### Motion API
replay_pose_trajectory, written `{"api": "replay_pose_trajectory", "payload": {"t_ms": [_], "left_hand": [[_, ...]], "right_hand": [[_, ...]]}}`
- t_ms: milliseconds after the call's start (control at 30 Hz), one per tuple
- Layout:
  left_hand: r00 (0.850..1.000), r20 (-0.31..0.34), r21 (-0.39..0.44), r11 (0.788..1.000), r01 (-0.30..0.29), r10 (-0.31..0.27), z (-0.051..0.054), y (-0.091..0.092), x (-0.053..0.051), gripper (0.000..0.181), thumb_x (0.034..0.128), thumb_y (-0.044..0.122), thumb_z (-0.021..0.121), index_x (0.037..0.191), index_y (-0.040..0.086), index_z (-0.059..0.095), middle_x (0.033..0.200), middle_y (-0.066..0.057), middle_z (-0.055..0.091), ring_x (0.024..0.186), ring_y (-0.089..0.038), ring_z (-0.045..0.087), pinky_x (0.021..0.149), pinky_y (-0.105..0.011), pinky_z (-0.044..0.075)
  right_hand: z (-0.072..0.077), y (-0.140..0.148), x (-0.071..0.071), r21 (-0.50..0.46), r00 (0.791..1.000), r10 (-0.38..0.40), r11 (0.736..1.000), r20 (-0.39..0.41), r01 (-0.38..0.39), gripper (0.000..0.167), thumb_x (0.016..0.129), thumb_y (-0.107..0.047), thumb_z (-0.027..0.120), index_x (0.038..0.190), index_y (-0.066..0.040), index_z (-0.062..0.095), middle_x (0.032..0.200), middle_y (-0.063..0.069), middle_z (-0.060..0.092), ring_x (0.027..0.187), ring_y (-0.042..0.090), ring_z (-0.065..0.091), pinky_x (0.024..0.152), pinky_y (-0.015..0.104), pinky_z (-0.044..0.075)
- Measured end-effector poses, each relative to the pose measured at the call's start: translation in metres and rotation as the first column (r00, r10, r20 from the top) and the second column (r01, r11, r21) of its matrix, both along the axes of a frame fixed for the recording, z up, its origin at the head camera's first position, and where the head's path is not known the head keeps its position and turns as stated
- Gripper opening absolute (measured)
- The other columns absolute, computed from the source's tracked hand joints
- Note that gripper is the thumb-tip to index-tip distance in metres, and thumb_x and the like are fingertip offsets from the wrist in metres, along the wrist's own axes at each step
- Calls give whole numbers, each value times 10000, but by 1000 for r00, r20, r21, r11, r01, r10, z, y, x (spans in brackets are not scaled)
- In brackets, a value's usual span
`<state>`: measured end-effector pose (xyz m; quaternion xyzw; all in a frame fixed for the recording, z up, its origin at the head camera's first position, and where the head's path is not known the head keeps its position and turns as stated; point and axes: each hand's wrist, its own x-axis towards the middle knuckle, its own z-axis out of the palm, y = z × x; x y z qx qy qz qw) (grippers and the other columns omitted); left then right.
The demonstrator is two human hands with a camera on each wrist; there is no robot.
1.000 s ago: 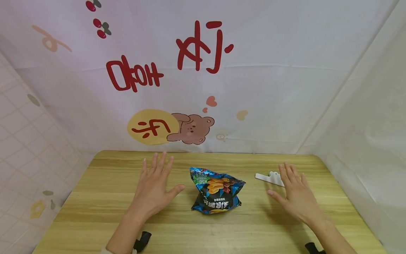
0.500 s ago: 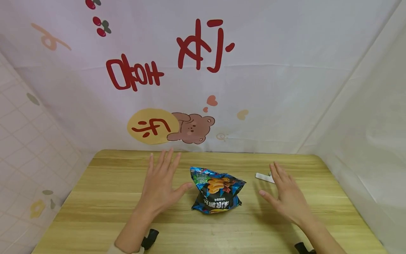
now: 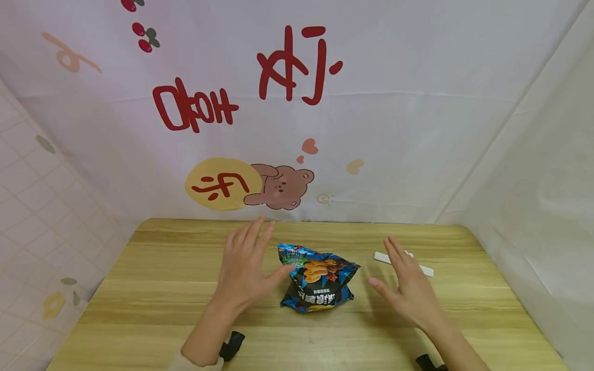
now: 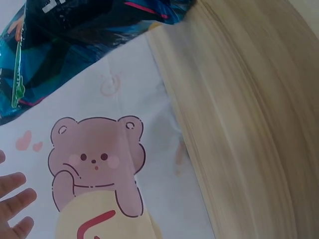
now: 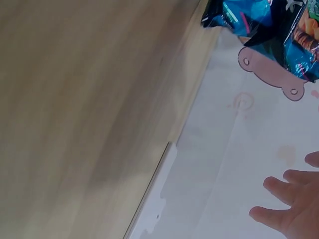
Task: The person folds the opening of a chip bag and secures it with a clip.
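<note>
A blue and black snack bag (image 3: 320, 281) stands on the wooden table between the two hands. Just left of it is the left hand (image 3: 246, 265), fingers spread and slightly bent, its thumb tip overlapping the bag's left edge in the head view; contact cannot be told. The right hand (image 3: 408, 288) is held to the right of the bag with a gap between, fingers extended and thumb apart, holding nothing. In the left wrist view the bag (image 4: 75, 45) fills the upper left corner; in the right wrist view the bag (image 5: 279, 30) shows at the upper right.
A flat white piece (image 3: 427, 270) lies behind the right hand, partly covered by it. Printed cloth (image 3: 394, 129) with red characters and a bear hangs behind the wooden table (image 3: 153, 288) and along its sides. Black wrist mounts (image 3: 232, 346) show below both hands.
Both hands have moved inward, the left hand rightward and the right hand leftward, closer to the bag. The bag has not moved. More of the white piece's right end shows.
</note>
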<state>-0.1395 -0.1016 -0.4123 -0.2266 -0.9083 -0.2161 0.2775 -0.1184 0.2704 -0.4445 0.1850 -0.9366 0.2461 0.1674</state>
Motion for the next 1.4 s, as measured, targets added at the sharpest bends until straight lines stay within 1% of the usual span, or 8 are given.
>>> {"api": "replay_pose_trajectory", "payload": {"t_ms": [133,233,367,533,767,1000,1200,1400], "left_hand": [[999,-41,20,1000,15,-15,0,6,-1,958,956,827,364,1510,62,523,1562,-185,485,1353,-411,496,1107,-627,331],[998,-61,30,999,26,-24,0,11,-1,947,960,828,339,1491,70,543,1536,-175,512,1334,-399,510,1101,-620,338],[993,-108,34,998,47,-43,0,18,-3,871,934,765,526,1466,76,568,1485,-172,558,1304,-389,538,1081,-613,366],[987,-145,34,997,69,-63,1,27,-3,795,801,585,785,1389,76,623,1389,-159,629,1257,-362,578,1044,-598,409],[973,-201,5,993,116,-112,4,40,-2,654,836,525,828,1286,73,682,1302,-130,676,1194,-329,621,1001,-558,449],[958,-247,-11,989,147,-145,3,52,-3,634,799,478,897,1256,79,711,1222,-105,703,1142,-293,641,991,-520,470],[957,-241,-4,986,166,-163,7,63,-4,511,821,412,899,1173,75,746,1165,-90,724,1096,-284,663,985,-503,487],[963,-209,-6,985,171,-169,11,72,-3,320,889,322,842,1119,110,771,1098,-44,737,1043,-258,669,972,-472,491]], "right_hand": [[0,-8,-1,-52,1000,9,999,-11,-10,913,918,-355,803,1646,-92,319,1676,152,337,1445,525,378,1076,760,318],[-1,-14,-2,-86,999,16,996,-30,-19,868,904,-321,817,1611,-63,385,1635,173,398,1420,510,423,1036,741,373],[-1,-22,-1,-122,998,19,992,-55,-25,813,876,-260,836,1563,-49,455,1569,197,470,1380,482,477,1009,719,408],[-1,-29,0,-168,998,20,985,-61,-30,761,857,-210,851,1516,-46,508,1524,179,519,1364,428,504,1015,684,426],[-2,-37,2,-214,999,8,977,-54,-19,722,850,-176,866,1483,-50,541,1473,156,564,1302,392,555,994,638,448],[-2,-45,0,-233,995,24,971,-92,-45,666,815,-129,891,1410,-57,600,1361,93,638,1180,269,616,945,350,507],[-1,-49,-2,-245,991,47,967,-124,-76,594,800,-89,895,1339,-44,647,1287,105,678,1118,243,642,852,468,566],[-1,-54,-4,-251,989,62,963,-137,-95,506,819,-52,879,1287,-63,686,1248,59,697,1076,220,662,816,455,580]]}}
